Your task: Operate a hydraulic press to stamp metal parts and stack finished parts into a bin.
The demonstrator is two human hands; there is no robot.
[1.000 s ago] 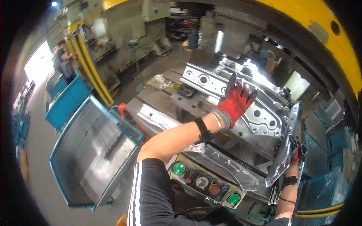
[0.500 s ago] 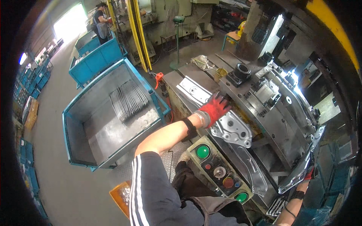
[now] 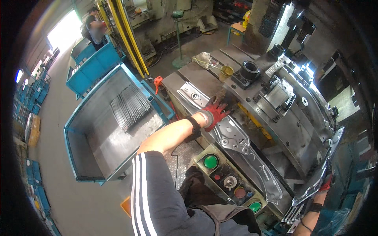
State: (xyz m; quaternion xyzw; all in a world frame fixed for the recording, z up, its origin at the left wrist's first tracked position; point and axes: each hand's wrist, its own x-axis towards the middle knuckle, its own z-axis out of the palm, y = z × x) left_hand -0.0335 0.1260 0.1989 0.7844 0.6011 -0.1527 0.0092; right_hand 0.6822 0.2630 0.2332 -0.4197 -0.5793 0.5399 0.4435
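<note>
Left hand [image 3: 216, 114], red glove, is palm down over the long metal panel [image 3: 235, 137]; grip open, fingers spread across its middle, not visibly wrapped round it; that panel lies slantwise along the near edge of the table [image 3: 174, 82], its holed upper end past the fingertips and its wider holed part on the near side of the wrist; second panel [image 3: 271, 187] continues the line toward the lower right, just beyond the control box [image 3: 222, 170], the two overlapping; can't tell how they sit on each other; right hand [image 3: 326, 183], also red-gloved, is far right at the third panel [image 3: 309, 190]; grip closed on its edge, most fingers hidden behind the metal; that one stands tilted, top leaning away to the right; stack of metal parts [image 3: 292, 215] sits just below it, near the right forearm; control box has two big green buttons, one at each end; black round post [image 3: 249, 70] and metal block [image 3: 279, 99] stand on the machine bed beyond the hands; blue cart [image 3: 70, 147] is left of the left arm, row of thin metal parts [image 3: 130, 107] inside; co-worker [image 3: 95, 30] stands far back left, behind more blue carts [image 3: 94, 70].
</note>
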